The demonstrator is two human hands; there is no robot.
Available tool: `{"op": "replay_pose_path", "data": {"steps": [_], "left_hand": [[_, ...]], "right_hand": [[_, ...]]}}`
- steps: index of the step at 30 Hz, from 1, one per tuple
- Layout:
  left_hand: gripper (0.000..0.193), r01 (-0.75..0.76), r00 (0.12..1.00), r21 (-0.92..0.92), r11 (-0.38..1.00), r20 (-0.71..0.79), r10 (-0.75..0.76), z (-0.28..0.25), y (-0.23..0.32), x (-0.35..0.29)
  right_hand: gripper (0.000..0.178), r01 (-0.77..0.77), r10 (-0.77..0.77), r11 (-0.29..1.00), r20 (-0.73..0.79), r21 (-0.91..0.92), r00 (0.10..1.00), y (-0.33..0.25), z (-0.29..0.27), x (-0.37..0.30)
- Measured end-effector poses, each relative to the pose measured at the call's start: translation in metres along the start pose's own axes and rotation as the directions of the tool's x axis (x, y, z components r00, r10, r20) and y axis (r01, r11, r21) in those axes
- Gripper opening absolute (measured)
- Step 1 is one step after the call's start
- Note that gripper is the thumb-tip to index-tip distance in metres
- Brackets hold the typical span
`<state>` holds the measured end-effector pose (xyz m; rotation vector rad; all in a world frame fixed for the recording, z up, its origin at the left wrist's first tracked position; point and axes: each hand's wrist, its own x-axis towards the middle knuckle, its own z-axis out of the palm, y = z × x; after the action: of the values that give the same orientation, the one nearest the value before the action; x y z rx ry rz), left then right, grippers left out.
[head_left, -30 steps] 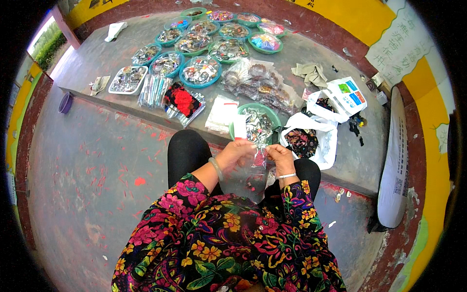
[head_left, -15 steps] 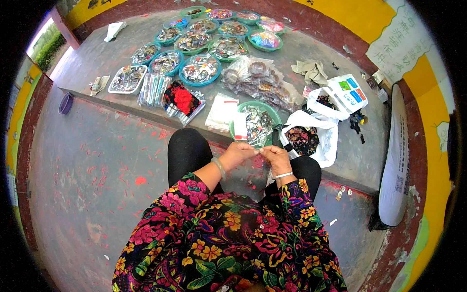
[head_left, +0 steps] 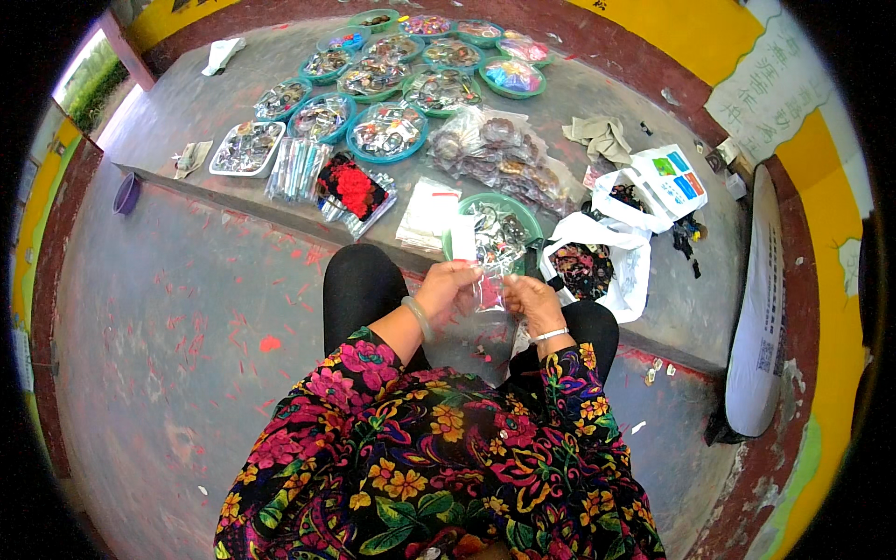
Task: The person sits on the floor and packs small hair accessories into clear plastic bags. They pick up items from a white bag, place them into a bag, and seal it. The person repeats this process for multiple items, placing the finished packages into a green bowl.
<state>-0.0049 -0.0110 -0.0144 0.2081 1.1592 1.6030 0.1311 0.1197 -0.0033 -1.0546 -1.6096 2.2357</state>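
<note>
Over my knees, my left hand (head_left: pixel 448 289) pinches a small clear plastic bag (head_left: pixel 490 295) between thumb and fingers. My right hand (head_left: pixel 533 301) is closed at the bag's right edge, fingertips pressed together; whether it grips the bag or something small cannot be made out. Just beyond both hands stands a green basin (head_left: pixel 527 219) filled with small shiny packaged items (head_left: pixel 497 233). A stack of flat white packets (head_left: pixel 429 213) lies left of the basin. To its right, an open white plastic bag (head_left: pixel 636 280) holds dark flowered pieces (head_left: pixel 583 269).
Several blue and green basins (head_left: pixel 388 131) of bagged items cover the raised ledge. A white tray (head_left: pixel 246 149), a red-and-black cloth (head_left: pixel 354 185), clear bags of brown rings (head_left: pixel 504 154) and another white bag (head_left: pixel 644 196) lie nearer. A purple bowl (head_left: pixel 126 194) sits at far left.
My hands have parted slightly from fingertips touching. The clear plastic bag now shows spread between them, hanging from my left fingers.
</note>
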Motion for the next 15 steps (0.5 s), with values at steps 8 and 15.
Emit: {"op": "replay_pose_path", "data": {"steps": [8,15], "left_hand": [[0.020,-0.002,0.999,-0.179,0.984,0.053,0.012,0.000,0.004,-0.001],[0.020,0.076,0.991,-0.201,0.977,0.124,-0.052,-0.004,-0.008,0.005]], "right_hand": [[0.014,-0.063,0.069,0.997,0.132,-0.053,0.989,0.012,-0.003,-0.001],[0.014,-0.035,0.041,0.998,0.112,-0.058,0.993,0.007,0.000,-0.005]]}}
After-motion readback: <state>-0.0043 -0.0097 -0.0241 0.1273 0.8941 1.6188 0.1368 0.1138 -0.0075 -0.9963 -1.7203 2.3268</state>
